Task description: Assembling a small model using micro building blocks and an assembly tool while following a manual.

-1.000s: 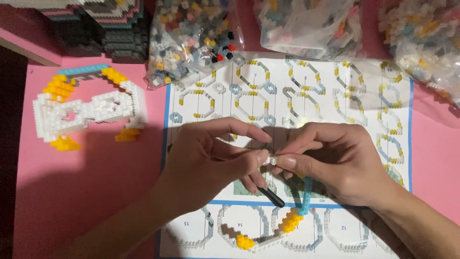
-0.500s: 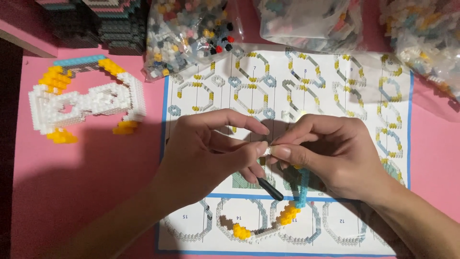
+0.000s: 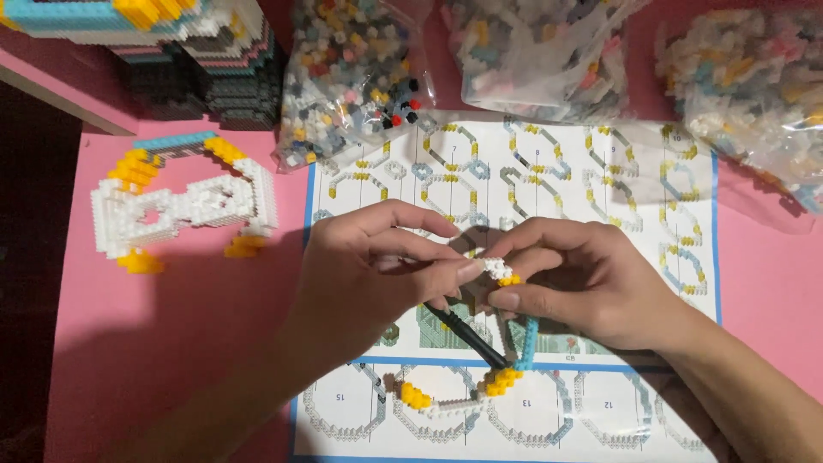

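My left hand (image 3: 377,270) and my right hand (image 3: 583,279) meet over the middle of a printed instruction sheet (image 3: 600,171). Between their fingertips they pinch a thin ring of tiny building bricks (image 3: 501,273), white at the top with a few yellow ones. The ring hangs down with a light blue stretch (image 3: 529,339), yellow bricks (image 3: 501,380) and a white and yellow arc (image 3: 429,401) resting on the sheet. A black stick-like tool (image 3: 467,336) slants down from under my left fingers.
A white and yellow brick assembly (image 3: 180,206) lies on the pink mat (image 3: 171,343) at left. Clear bags of mixed small bricks (image 3: 360,73) (image 3: 549,51) (image 3: 754,86) line the far edge. Dark stacked trays (image 3: 214,81) stand at the back left.
Both hands stay joined on the brick ring. The view has shifted a little, so the white assembly and the sheet sit lower in frame; yellow bricks now show at my fingertips.
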